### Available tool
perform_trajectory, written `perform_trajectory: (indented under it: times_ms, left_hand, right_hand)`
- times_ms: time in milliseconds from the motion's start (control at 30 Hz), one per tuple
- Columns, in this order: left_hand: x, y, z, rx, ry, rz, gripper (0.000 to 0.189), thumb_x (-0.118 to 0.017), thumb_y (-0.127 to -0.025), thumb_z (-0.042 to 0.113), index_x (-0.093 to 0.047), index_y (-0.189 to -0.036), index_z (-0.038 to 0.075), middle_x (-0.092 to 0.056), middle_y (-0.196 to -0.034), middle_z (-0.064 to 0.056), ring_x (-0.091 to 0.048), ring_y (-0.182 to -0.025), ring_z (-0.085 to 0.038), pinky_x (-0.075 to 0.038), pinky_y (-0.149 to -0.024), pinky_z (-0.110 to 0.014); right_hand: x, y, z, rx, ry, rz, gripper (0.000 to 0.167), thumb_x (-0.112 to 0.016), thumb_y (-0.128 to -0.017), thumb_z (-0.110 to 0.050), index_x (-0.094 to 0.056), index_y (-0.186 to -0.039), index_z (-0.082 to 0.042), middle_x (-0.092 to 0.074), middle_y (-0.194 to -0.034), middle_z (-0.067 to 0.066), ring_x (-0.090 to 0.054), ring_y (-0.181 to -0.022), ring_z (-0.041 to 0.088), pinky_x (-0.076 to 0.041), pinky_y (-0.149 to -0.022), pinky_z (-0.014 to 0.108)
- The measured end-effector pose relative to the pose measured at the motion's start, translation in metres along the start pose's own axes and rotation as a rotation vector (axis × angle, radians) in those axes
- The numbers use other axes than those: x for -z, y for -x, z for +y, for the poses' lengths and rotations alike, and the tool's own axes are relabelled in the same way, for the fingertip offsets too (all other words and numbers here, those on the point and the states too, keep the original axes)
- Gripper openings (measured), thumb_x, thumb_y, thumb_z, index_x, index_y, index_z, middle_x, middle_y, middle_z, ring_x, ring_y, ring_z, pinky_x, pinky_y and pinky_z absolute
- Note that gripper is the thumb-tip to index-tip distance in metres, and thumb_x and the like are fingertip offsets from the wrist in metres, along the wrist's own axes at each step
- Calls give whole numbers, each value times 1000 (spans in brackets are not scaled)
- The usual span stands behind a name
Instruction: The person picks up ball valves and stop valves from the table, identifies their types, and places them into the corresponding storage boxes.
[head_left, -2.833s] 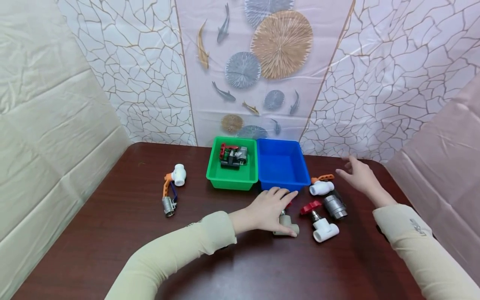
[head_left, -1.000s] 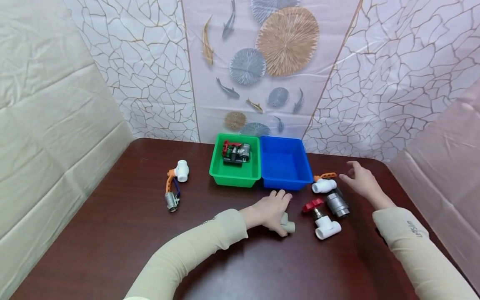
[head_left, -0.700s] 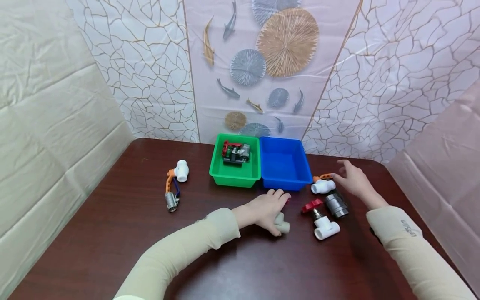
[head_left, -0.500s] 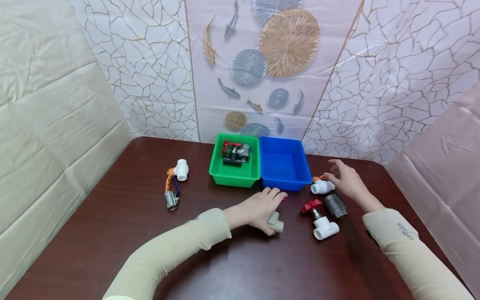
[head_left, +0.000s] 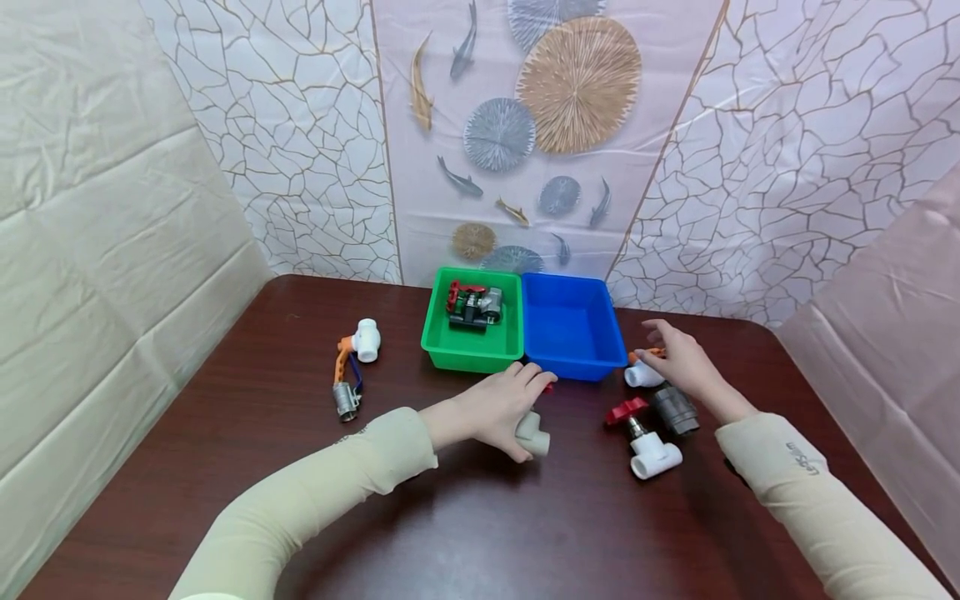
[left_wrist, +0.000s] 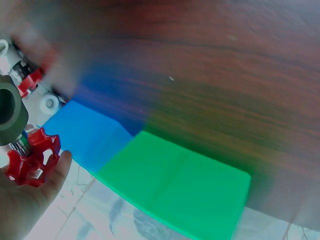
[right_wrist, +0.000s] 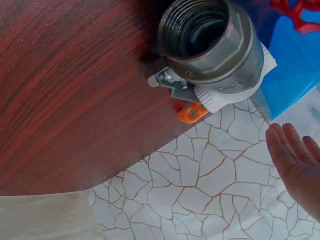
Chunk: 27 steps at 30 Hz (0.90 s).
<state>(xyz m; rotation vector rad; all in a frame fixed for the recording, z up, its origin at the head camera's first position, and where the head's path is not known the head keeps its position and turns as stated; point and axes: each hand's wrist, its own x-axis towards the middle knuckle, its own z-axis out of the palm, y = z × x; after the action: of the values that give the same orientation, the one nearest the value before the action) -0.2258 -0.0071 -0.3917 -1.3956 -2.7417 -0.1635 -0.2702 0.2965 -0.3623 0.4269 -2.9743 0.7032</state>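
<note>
My left hand (head_left: 491, 408) grips a beige-grey stop valve (head_left: 534, 437) just in front of the bins. In the left wrist view its red handwheel (left_wrist: 35, 156) lies against my fingers, and the round pipe opening of the body faces the camera. My right hand (head_left: 686, 365) is over a white ball valve (head_left: 641, 375) with an orange handle, fingers loosely bent and holding nothing. Beside that valve lies a steel ball valve (head_left: 675, 410), its threaded bore large in the right wrist view. Nearer me is a white stop valve (head_left: 655, 457) with a red handwheel.
A green bin (head_left: 472, 362) holds several valves (head_left: 471, 310); a blue bin (head_left: 576, 368) adjoins its right side. Over to the left, another white ball valve (head_left: 367, 340) lies by a blue-handled metal valve (head_left: 346, 402). A patterned cloth wall (head_left: 315, 167) stands behind the table.
My left hand has carried the beige-grey stop valve leftward, away from the white stop valve. My right hand has shifted left, from beside the white ball valve to over it.
</note>
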Motion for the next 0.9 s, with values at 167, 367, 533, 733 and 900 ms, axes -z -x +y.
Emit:
perform_trajectory:
  times_ms: [167, 367, 533, 733, 900]
  left_hand:
    - [6, 6, -10, 15, 13, 16, 101, -77, -64, 56, -32, -140, 6, -43, -133, -7, -43, -116, -20, -46, -94, -29]
    - [14, 10, -20, 32, 14, 46, 104, -79, -63, 53, -30, -141, 5, -42, -135, -10, -42, -118, -24, -47, -95, -32]
    - [19, 13, -28, 50, 12, 73, 105, -80, -62, 53, -30, -141, 4, -42, -134, -11, -43, -117, -25, -47, -94, -35]
    - [24, 17, -38, 56, 26, 116, 107, -81, -61, 51, -29, -139, -2, -43, -133, -15, -45, -113, -26, -46, -95, -36]
    - [25, 22, -48, 67, 67, 136, 102, -83, -60, 47, -32, -135, 0, -44, -130, -13, -45, -111, -26, -47, -92, -35]
  right_hand:
    - [-4, -2, -2, 9, -5, -8, 53, -58, -93, -13, -36, -135, 10, -53, -119, 35, -53, -110, 48, -45, -88, 58]
    - [-8, -4, -2, 47, 1, 1, 50, -58, -92, -11, -39, -134, 10, -50, -123, 35, -55, -107, 47, -46, -88, 57]
    - [-12, -6, -6, 61, 17, -9, 48, -57, -93, -13, -42, -132, 11, -49, -126, 33, -53, -109, 45, -45, -90, 56]
    - [-16, -9, -11, 81, 36, -4, 45, -57, -93, -14, -45, -129, 11, -51, -124, 31, -52, -110, 44, -44, -92, 56]
    - [-23, -12, -13, 94, 64, -12, 46, -57, -94, -16, -45, -130, 10, -49, -127, 30, -52, -112, 44, -44, -93, 56]
